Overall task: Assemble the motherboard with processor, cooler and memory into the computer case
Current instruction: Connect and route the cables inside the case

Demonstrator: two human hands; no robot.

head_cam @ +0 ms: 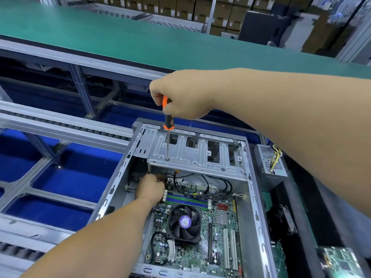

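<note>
I am driving a screw into the drive cage above the motherboard.

My right hand (180, 93) is clamping its fingers round the screwdriver (167, 117); if it tips, the tip could be slipping off. The motherboard (200, 227) is lying below them in the computer case (251, 177). My left hand (150, 189) is reaching under the cage; I cannot tell its fingers.
</note>
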